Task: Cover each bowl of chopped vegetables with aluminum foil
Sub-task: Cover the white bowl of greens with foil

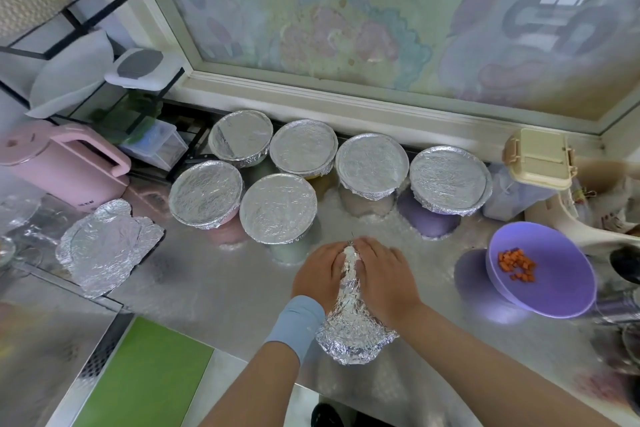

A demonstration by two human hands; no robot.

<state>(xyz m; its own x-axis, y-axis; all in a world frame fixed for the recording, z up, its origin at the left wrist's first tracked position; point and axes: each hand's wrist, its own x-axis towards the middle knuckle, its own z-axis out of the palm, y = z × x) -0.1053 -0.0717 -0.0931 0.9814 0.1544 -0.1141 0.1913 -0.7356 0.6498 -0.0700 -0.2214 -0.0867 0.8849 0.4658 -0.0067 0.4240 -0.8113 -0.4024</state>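
Several foil-covered bowls (pixel 277 208) stand in two rows at the back of the steel counter (pixel 225 288). An uncovered purple bowl (pixel 554 288) holding chopped carrot (pixel 517 265) sits tilted at the right. In the middle, a crumpled foil sheet (pixel 356 336) lies on the counter and rises in a ridge between my hands. My left hand (pixel 320 276) presses on its left side, fingers laid flat. My right hand (pixel 386 276) presses on its right side. Whatever is beneath the foil is hidden.
A second loose, wrinkled foil sheet (pixel 104 246) lies at the left beside a pink kettle (pixel 62 166). A green board (pixel 145 371) sits at the front left. A beige lidded box (pixel 540 159) and clutter crowd the right edge. A black wire rack (pixel 86 62) stands at the back left.
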